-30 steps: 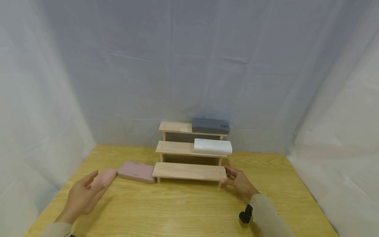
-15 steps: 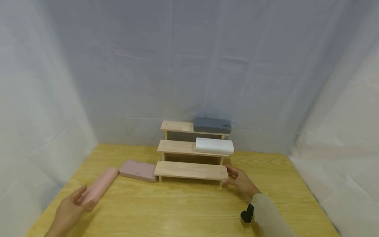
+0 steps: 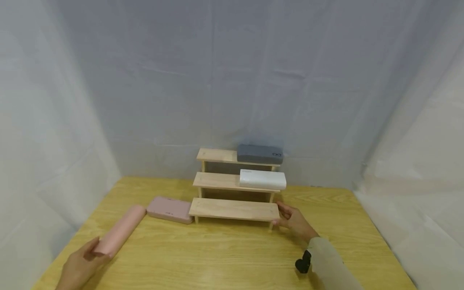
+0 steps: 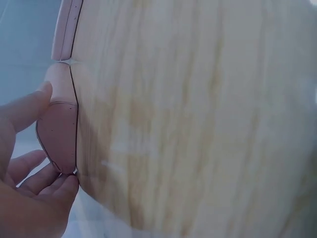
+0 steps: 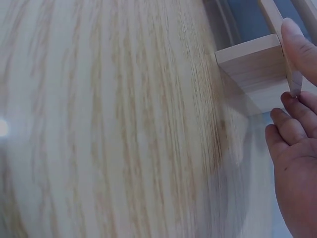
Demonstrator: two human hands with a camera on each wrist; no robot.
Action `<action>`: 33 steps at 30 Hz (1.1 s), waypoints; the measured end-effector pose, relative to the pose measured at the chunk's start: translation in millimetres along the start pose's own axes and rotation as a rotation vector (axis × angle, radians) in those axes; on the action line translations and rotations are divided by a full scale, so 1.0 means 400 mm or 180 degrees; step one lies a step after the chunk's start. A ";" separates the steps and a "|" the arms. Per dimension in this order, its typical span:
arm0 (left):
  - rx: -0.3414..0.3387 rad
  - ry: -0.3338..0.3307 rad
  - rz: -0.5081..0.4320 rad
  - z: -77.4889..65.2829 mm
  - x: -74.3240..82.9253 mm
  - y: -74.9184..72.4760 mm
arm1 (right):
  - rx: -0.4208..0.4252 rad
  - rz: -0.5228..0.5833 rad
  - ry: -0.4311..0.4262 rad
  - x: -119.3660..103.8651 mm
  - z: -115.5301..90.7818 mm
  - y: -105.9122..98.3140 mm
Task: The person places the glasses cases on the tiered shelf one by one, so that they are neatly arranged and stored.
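Three sides of pale sheeting (image 3: pixel 210 80) fill the top and edges of our frame, with the wood-grained table (image 3: pixel 217 255) spread across the bottom. At centre we see the wooden rack (image 3: pixel 235 209), its steps climbing toward the back.

Four cases give us the tally: two up, two down. The pink case (image 3: pixel 122 230), long and rounded, lies slantwise on the table at lower left. The mauve case (image 3: pixel 169 209) lies flat just beside its far end and next to the rack's left side; we cannot tell whether it touches either. The white case (image 3: pixel 262 179) sits right of centre on the middle step, and above it the grey case (image 3: pixel 259 154) sits at the right of the top step. We judge the work in hand to be partway along, with the white and grey pieces looking settled and the pink and mauve ones at table level.

The hands are well apart. At lower left, the left hand (image 3: pixel 79 264) grips the near end of the pink case between thumb and fingers; right of centre, the right hand (image 3: pixel 298 225) pinches the right end of the lowest step. Smallest, we make out a glasses mark (image 3: pixel 277 154) on the grey case.
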State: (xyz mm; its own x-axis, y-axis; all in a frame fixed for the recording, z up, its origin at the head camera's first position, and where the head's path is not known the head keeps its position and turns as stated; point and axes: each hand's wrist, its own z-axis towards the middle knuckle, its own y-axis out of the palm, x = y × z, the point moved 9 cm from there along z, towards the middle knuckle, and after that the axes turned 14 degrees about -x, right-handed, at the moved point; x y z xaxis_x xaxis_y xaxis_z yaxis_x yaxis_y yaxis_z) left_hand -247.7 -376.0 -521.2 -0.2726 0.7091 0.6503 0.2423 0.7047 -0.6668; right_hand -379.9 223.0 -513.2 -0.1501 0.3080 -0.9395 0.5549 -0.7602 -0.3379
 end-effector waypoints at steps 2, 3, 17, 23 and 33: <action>-0.0011 -0.0040 0.0014 0.001 -0.003 0.002 | 0.0003 -0.0014 -0.0022 -0.001 0.000 0.000; 0.0003 -0.0044 0.0042 0.001 -0.003 0.002 | 0.0000 -0.0028 -0.0035 -0.003 0.001 0.000; 0.0287 0.0074 0.0352 -0.001 0.012 0.001 | 0.0054 -0.0080 -0.0052 -0.001 0.002 -0.005; 0.0234 -0.0071 0.0233 0.000 0.000 0.001 | 0.0057 -0.0065 -0.0067 -0.005 0.005 0.001; 0.0239 -0.0178 0.0131 0.001 -0.011 -0.003 | 0.0083 -0.0109 -0.0026 -0.004 0.005 0.000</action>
State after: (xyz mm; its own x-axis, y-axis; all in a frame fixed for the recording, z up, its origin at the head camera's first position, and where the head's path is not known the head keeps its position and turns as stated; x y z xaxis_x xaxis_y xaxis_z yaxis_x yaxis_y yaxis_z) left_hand -247.2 -380.1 -523.4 -0.3159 0.7334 0.6020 0.1843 0.6698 -0.7193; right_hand -381.3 221.3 -512.0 -0.1754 0.3296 -0.9277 0.5278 -0.7640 -0.3712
